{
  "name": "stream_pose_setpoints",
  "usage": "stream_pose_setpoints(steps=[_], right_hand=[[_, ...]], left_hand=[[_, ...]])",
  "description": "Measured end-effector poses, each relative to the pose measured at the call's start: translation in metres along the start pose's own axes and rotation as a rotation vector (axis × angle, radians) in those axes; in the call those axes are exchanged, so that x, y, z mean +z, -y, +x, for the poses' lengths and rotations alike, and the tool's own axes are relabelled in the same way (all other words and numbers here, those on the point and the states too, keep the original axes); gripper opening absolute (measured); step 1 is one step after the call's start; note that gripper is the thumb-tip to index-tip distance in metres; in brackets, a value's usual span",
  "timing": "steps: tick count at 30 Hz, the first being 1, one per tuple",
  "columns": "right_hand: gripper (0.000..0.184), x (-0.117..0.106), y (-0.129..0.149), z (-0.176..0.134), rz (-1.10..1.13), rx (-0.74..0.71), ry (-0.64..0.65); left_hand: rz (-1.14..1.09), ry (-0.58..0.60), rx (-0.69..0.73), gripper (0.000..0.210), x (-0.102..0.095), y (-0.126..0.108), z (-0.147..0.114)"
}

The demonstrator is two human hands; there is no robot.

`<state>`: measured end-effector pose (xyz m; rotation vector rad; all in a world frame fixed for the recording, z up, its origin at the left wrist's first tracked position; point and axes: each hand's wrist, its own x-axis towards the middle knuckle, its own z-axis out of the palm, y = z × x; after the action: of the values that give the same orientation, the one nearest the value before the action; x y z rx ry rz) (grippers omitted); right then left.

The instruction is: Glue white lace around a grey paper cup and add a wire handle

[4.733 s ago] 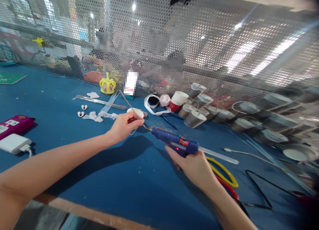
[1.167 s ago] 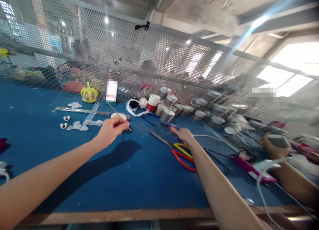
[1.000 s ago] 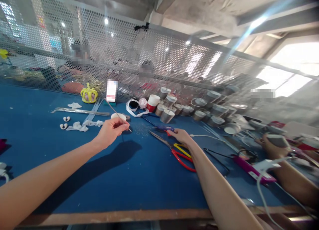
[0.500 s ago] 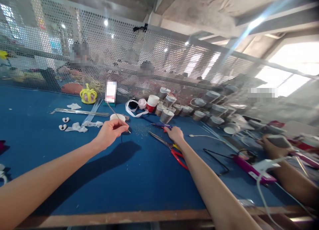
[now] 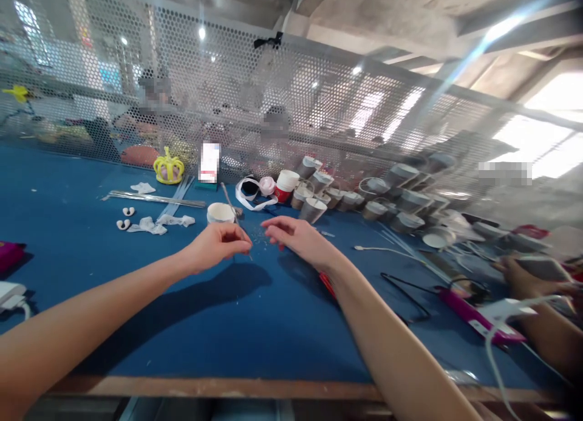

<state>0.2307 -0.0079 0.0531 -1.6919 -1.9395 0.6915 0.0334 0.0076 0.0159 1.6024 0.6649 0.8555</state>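
My left hand [image 5: 218,245] is closed in a pinch on a thin brownish strand [image 5: 229,201], which sticks up past the fingers and shows a short end below them. I cannot tell whether it is wire or twine. Just behind that hand stands a white cup [image 5: 221,212]. Close by on the right, my right hand [image 5: 298,237] hovers over the table with its fingers apart and nothing in them. Under the right forearm, part of a red scissors handle [image 5: 327,285] shows; the blades are hidden.
Several small grey buckets [image 5: 313,209] line the mesh screen [image 5: 228,75]. At left lie silver rods [image 5: 157,198], white lace pieces and a yellow crown [image 5: 169,169]. A lit phone [image 5: 209,161] leans behind. On the right are a purple power strip [image 5: 478,321], cables and another person's hand [image 5: 523,278].
My right hand has let go of the blue-handled tool and come left, beside my left hand. The strand in my left hand now stands steeper. The view has shifted slightly.
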Motion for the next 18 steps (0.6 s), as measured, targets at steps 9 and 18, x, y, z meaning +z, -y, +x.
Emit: stream_pose_setpoints(steps=[9,18], right_hand=[[0.025,0.039,0.02,-0.017,0.805,-0.216,0.319],[0.017,0.031,0.006,-0.021,0.8,-0.273,0.638]], left_hand=[[-0.041,0.377,-0.105,0.016,0.0,-0.011,-0.009],[-0.029,0.551,-0.193,0.012,0.006,-0.011,-0.015]])
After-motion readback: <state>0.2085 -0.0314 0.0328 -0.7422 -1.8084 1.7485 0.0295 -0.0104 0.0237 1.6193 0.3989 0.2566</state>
